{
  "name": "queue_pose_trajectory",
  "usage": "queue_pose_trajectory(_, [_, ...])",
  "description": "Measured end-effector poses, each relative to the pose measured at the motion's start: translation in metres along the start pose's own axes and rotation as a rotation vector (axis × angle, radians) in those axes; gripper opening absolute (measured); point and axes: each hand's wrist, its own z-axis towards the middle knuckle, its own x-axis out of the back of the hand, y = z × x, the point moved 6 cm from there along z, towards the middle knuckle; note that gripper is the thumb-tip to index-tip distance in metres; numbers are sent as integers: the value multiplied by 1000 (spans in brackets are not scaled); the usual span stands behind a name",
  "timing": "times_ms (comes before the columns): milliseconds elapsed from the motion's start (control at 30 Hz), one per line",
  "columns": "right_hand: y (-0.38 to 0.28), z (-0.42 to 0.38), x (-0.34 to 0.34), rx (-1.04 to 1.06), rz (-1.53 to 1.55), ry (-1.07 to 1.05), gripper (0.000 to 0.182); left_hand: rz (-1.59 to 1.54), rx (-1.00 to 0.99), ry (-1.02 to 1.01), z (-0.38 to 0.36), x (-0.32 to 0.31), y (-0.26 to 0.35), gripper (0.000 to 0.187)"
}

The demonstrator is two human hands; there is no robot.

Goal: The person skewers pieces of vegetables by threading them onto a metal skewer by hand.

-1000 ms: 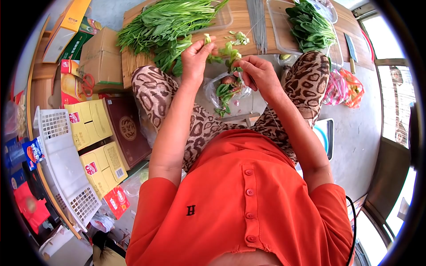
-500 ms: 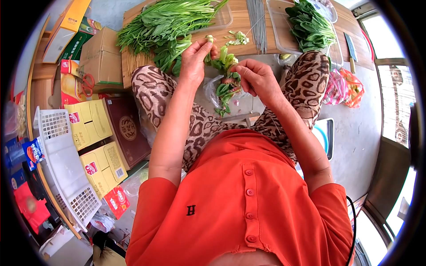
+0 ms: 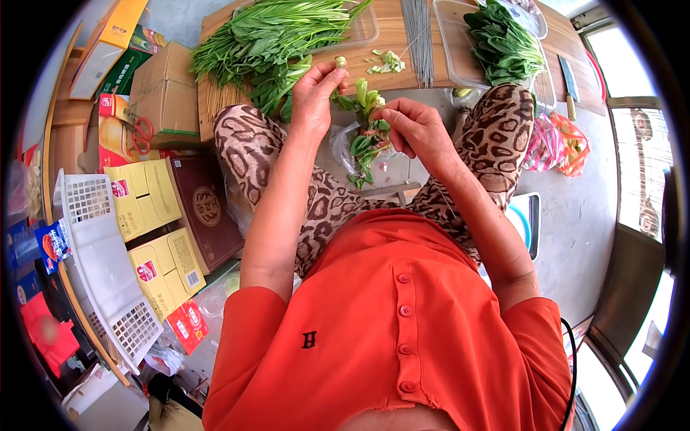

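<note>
Hands: left hand (image 3: 314, 97) pinches a pale stem end; right hand (image 3: 417, 128) closes its fingertips on the leafy sprig (image 3: 365, 97) held between them, above the lap.
Progress: judged midway; a loose heap of untrimmed greens (image 3: 266, 36) lies at the wooden board's (image 3: 388, 36) left edge, sorted leaves fill the clear tray (image 3: 503, 43) at its right.
Scraps: limp trimmings sit in a crinkled plastic bag (image 3: 363, 147) between the knees.
Textures: glossy leaves, crisp stalks, thin metal skewers (image 3: 417, 36).

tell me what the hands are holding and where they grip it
Both hold one leafy green stalk: the left hand pinches its pale stem end, the right hand pinches the leafy part lower down.
</note>
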Motion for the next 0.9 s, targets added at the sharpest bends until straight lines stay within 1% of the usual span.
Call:
queue_pose_trajectory(267, [1, -1, 2, -15, -2, -4, 17, 82, -32, 42, 2, 4, 1, 17])
queue_pose_trajectory(467, [-2, -2, 3, -19, -3, -10, 17, 126, -47, 26, 2, 4, 3, 18])
queue_pose_trajectory(600, [-2, -3, 5, -24, -5, -9, 17, 107, -60, 47, 3, 5, 5, 17])
queue_pose_trajectory(900, [-3, -3, 4, -28, -40, -22, 20, 237, -100, 39, -1, 3, 16, 17])
